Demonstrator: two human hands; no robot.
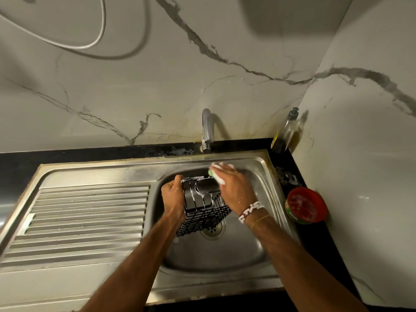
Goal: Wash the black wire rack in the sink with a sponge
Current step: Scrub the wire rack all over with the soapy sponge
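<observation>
The black wire rack hangs tilted over the steel sink, above the drain, with white foam on its upper wires. My left hand grips its left edge. My right hand holds a foamy green-and-white sponge against the rack's top right corner. Most of the sponge is hidden under my fingers.
A chrome tap stands behind the sink, with no water visible from it. A ribbed draining board lies to the left. On the black counter at right sit a red tub of soap and a dish-liquid bottle. Marble walls close the back and right.
</observation>
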